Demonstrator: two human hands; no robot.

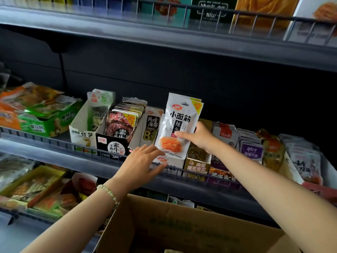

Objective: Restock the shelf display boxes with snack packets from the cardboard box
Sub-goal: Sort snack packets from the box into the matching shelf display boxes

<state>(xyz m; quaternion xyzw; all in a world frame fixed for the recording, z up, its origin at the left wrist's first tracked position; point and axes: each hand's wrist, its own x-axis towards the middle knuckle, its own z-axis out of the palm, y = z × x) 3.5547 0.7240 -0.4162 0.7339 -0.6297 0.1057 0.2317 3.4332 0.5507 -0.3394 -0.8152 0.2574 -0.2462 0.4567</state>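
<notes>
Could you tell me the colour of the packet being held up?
White packet, orange food picture; head view.

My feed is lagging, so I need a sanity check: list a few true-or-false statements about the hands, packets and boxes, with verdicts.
1. The right hand holds the white packets upright above the white display box. True.
2. The left hand grips a packet. False: its fingers are straight and touch the front of the white display box.
3. The black display box is empty. False: a row of dark packets stands in it.
4. A bead bracelet is on the left wrist. True.
5. The cardboard box sits on the top shelf. False: it is below the arms.
</notes>
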